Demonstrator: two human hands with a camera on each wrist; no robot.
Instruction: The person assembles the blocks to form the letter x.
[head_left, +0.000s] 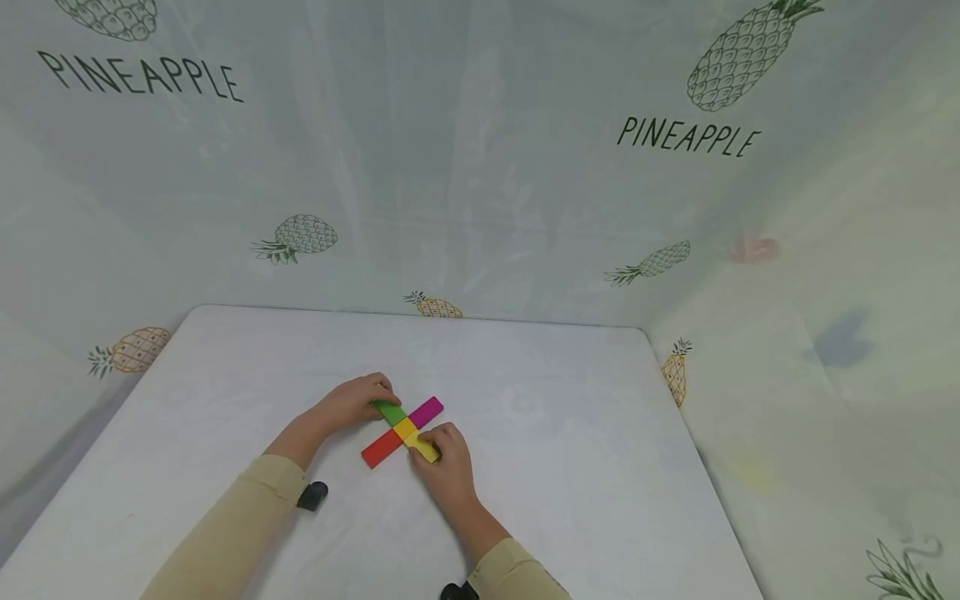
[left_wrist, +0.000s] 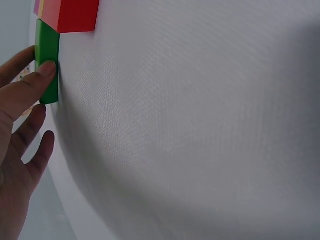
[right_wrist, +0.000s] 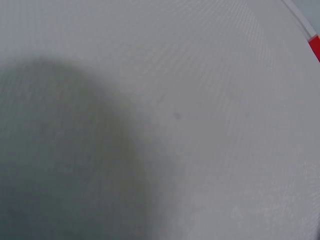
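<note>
Several coloured blocks lie in a cross on the white table. At its middle is a small orange-yellow block (head_left: 405,428). A red block (head_left: 382,449) extends toward the lower left and a purple block (head_left: 426,412) toward the upper right. My left hand (head_left: 358,402) pinches the green block (left_wrist: 47,45) at the upper left arm, its thumb on the near side in the left wrist view. With thumb and fingers on opposite sides, my right hand (head_left: 448,471) pinches the yellow block (head_left: 426,450) at the lower right. In the right wrist view that hand is out of sight.
The white tabletop (head_left: 562,400) spreads around the cross. Behind it hangs a pale curtain (head_left: 480,167) printed with pineapples. A black wrist device (head_left: 312,496) sits under the left sleeve, and another (head_left: 457,592) is by the right sleeve.
</note>
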